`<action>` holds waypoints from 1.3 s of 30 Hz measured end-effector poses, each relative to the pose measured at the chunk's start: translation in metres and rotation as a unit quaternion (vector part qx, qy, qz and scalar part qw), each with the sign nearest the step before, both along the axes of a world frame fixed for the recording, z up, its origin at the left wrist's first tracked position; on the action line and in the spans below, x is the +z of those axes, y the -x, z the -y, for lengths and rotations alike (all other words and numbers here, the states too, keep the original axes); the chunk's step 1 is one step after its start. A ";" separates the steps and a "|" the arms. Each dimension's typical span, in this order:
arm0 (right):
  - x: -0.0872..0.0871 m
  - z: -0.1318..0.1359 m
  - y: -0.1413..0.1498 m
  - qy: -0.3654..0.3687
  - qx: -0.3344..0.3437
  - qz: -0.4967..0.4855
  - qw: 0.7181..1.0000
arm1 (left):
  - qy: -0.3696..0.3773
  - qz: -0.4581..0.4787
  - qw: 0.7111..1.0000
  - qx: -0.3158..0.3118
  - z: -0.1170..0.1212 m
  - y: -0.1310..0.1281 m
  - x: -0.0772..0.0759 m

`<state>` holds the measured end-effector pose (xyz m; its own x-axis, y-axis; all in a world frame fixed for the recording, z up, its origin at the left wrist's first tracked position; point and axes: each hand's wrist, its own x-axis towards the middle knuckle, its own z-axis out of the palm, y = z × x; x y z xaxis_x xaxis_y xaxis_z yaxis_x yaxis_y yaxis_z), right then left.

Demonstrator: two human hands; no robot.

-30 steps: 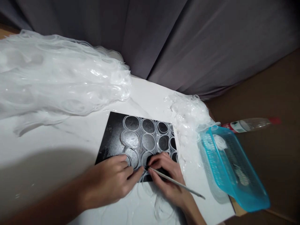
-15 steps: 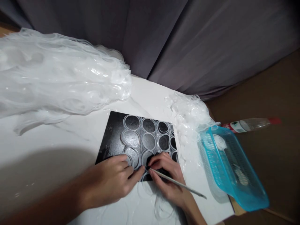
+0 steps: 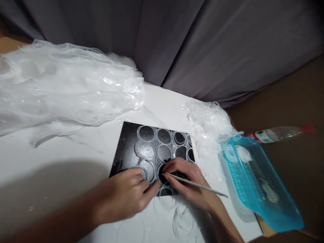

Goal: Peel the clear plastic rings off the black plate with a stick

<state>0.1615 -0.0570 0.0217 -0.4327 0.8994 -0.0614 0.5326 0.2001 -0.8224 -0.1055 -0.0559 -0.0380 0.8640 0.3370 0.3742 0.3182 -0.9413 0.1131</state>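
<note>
your left hand (image 3: 124, 194) pins the clear ring sheet (image 3: 162, 148) on the black mat (image 3: 126, 148), right hand (image 3: 188, 185) gripping a thin pick (image 3: 197, 184) at a ring

From the black mat (image 3: 126, 148), the tabletop (image 3: 63, 168) lies bare toward nine o'clock, so a hand could slide in there. At eleven o'clock a big heap of clear plastic film (image 3: 63, 87) walls off the far side. A smaller pile of plastic rings (image 3: 207, 125) crowds the mat's edge at two o'clock, with a blue basket (image 3: 265, 189) just beyond at three o'clock. A grey curtain (image 3: 177, 40) closes twelve o'clock.
</note>
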 end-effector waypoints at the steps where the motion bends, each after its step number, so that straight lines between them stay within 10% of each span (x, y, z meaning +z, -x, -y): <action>1: 0.001 -0.005 0.001 0.001 0.004 -0.006 1.000 | 0.005 -0.008 1.000 0.001 0.000 0.000 0.001; 8: -0.025 -0.029 -0.002 0.004 -0.137 -0.176 0.975 | 0.056 -0.079 0.995 0.006 0.000 0.003 0.009; 16: -0.041 -0.026 -0.018 0.029 -0.129 -0.225 0.965 | 0.047 -0.072 0.996 -0.014 -0.004 0.004 0.012; 30: 0.001 -0.006 -0.001 0.047 -0.020 -0.100 0.994 | 0.028 0.013 1.000 -0.002 0.001 0.006 0.001; 39: -0.010 0.028 0.007 -0.014 -0.034 -0.007 0.999 | 0.030 0.007 0.999 0.008 0.006 0.006 -0.004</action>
